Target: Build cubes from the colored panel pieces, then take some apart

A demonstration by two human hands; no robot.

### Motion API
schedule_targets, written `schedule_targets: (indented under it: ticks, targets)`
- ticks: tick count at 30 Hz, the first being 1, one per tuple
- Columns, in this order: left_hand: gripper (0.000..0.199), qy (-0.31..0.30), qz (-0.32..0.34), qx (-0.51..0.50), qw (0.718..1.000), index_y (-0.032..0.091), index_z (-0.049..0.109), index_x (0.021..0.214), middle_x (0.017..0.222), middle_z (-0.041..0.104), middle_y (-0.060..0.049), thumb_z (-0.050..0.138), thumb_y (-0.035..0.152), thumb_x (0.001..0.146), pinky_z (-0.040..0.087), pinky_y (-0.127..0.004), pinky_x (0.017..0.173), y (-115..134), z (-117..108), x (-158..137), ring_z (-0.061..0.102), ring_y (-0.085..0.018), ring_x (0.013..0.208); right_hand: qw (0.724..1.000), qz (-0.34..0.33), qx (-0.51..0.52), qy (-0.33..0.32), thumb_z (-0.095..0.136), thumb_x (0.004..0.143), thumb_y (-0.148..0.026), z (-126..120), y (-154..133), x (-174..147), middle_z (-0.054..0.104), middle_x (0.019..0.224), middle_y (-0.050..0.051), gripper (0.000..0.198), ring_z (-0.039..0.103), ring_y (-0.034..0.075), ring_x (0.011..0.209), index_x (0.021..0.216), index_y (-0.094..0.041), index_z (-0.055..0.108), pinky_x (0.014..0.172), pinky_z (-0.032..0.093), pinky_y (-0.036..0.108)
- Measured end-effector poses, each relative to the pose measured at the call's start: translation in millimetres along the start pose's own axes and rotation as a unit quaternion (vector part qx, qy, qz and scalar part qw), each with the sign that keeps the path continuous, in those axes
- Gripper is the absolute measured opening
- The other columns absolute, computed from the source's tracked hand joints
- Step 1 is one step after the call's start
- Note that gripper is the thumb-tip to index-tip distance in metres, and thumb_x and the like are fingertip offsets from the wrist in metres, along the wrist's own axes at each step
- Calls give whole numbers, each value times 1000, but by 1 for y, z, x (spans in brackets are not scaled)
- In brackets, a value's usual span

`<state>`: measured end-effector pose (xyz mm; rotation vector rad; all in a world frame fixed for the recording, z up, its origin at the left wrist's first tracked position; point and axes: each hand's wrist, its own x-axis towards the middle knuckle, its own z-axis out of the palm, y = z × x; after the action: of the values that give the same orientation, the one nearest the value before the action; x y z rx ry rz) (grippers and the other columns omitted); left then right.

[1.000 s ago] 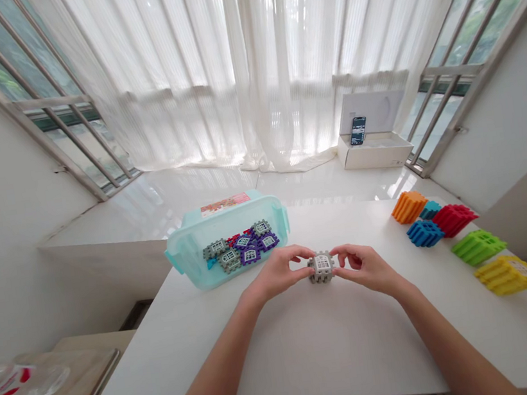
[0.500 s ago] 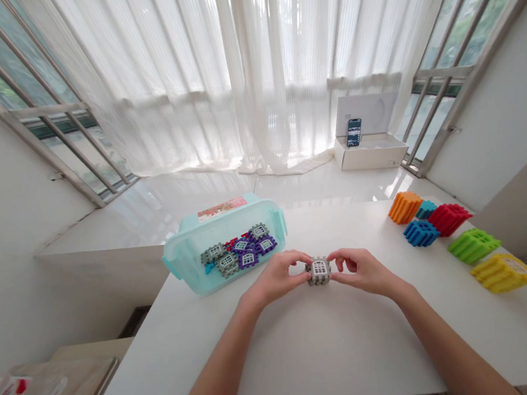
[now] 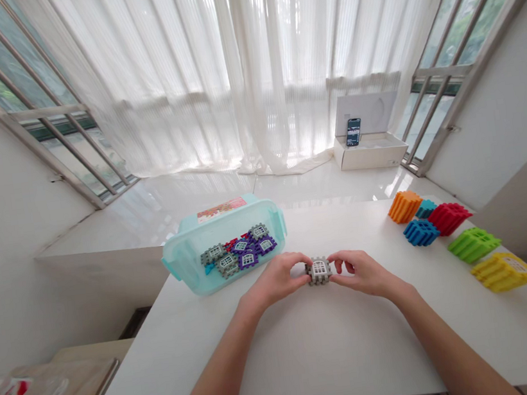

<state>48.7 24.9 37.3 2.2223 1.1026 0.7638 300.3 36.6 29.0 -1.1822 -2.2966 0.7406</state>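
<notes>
A small stack of grey toothed building tiles (image 3: 319,270) with a white window insert on top sits on the white table in front of me. My left hand (image 3: 279,279) grips its left side between thumb and fingers. On the opposite side, my right hand (image 3: 361,272) pinches the right edge with thumb and forefinger. Left of my hands stands a pale turquoise plastic bin (image 3: 191,278) holding loose tiles: grey window tiles (image 3: 227,264), purple window tiles (image 3: 248,260) and a few red and blue bits.
Along the table's right side stand colour-sorted tile stacks: orange (image 3: 404,207), blue (image 3: 421,233), red (image 3: 449,218), green (image 3: 474,245) and yellow (image 3: 504,271). A phone (image 3: 353,132) leans in an open white box (image 3: 369,155) on the sill. A clear plastic container (image 3: 39,390) lies at lower left.
Almost nothing differs; both hands stay at the grey stack with only a very slight shift.
</notes>
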Motion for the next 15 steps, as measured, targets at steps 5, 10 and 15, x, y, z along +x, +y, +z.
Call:
schedule_targets:
  ticks: [5, 10, 15]
  targets:
    - [21, 10, 16, 7, 1000, 22, 67, 104, 100, 71, -2, 64, 23, 83, 45, -29, 86, 2, -3, -1, 62, -19, 93, 1000, -6, 14, 6, 66, 82, -34, 0, 1, 1, 61, 74, -2, 28, 44, 11, 58, 108, -23, 66, 56, 38, 24]
    - [21, -5, 11, 22, 1000, 22, 67, 101, 97, 71, -2, 65, 21, 81, 46, -29, 83, 4, -6, -1, 63, -19, 90, 1000, -13, 14, 1, 66, 81, -33, 2, 2, 0, 61, 75, -2, 29, 44, 11, 58, 108, -23, 66, 55, 38, 24]
    - [20, -15, 5, 42, 999, 22, 67, 101, 95, 71, -2, 65, 23, 81, 47, -29, 80, 6, -6, -1, 63, -19, 88, 1000, -9, 10, -2, 66, 81, -33, 4, 3, 0, 60, 75, -2, 29, 44, 11, 58, 108, -23, 66, 56, 39, 24]
